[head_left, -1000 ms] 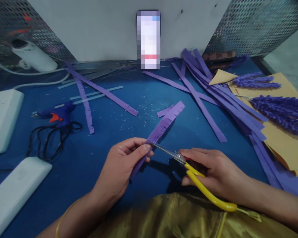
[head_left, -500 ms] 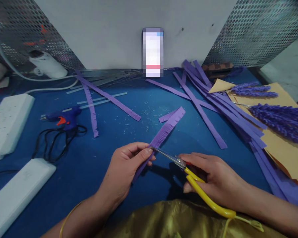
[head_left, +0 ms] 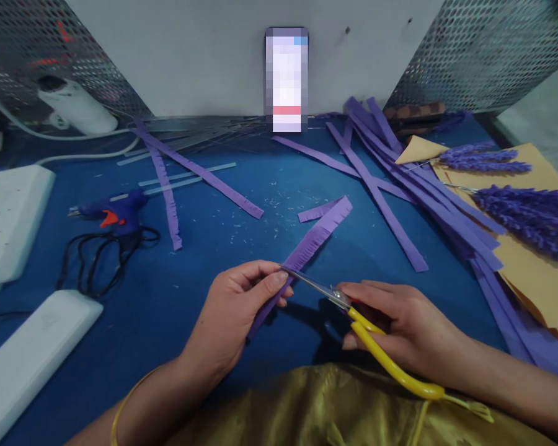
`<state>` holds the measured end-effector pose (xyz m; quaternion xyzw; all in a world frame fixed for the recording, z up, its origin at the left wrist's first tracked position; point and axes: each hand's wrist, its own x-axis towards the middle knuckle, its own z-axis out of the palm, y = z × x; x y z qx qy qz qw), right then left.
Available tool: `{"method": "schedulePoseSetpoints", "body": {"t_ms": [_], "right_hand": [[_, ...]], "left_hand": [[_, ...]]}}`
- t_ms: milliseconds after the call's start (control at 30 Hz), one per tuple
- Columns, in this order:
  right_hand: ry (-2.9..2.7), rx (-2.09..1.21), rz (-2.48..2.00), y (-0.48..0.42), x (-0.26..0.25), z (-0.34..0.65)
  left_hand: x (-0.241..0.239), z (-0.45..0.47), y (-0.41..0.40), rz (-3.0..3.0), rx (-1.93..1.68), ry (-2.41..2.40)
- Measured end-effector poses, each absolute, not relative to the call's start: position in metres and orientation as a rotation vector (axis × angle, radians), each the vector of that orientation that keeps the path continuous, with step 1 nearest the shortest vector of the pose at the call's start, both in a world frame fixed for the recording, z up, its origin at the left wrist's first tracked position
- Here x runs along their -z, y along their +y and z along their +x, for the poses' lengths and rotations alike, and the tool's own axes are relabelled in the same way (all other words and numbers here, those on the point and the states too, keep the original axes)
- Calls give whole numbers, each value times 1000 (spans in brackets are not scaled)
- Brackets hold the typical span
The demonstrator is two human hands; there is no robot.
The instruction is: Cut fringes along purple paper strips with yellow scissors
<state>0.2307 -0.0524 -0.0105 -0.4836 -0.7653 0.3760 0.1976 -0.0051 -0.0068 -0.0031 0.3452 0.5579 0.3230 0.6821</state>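
Observation:
A folded purple paper strip (head_left: pixel 312 243) with a fringe of fine cuts along one edge is pinched between the thumb and fingers of my left hand (head_left: pixel 242 310). Its far part slants up and right and bends back at the tip; its uncut tail hangs below my fingers. My right hand (head_left: pixel 400 316) is closed round yellow-handled scissors (head_left: pixel 393 371). The scissors' narrow blades point left and meet the strip right at my left thumb tip. Whether the blades are parted there is hard to see.
On the blue table (head_left: pixel 204 248) lie a blue glue gun (head_left: pixel 114 210), white power strips (head_left: pixel 41 365), clear glue sticks (head_left: pixel 186 176) and loose purple strips (head_left: pixel 385 210). Purple lavender-like flowers (head_left: pixel 525 214) rest on tan paper (head_left: pixel 530 279) at right. A phone (head_left: pixel 287 80) leans against the back panel.
The camera view has shifted slightly, so the background sits higher. Both hands keep their grip, with the scissor blades still at the strip by my left thumb.

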Motion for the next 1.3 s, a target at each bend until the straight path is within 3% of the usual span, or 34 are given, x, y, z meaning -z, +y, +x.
{"method": "schedulePoseSetpoints", "body": {"t_ms": [867,1300], "right_hand": [[-1941,-1470,-1344,-48,5,233],[-2091,-1133,-1422,-52,10,234]], "left_hand": [[4,-7,0,553,-656,1055],[4,-7,-4,746,-750,1254]]}}
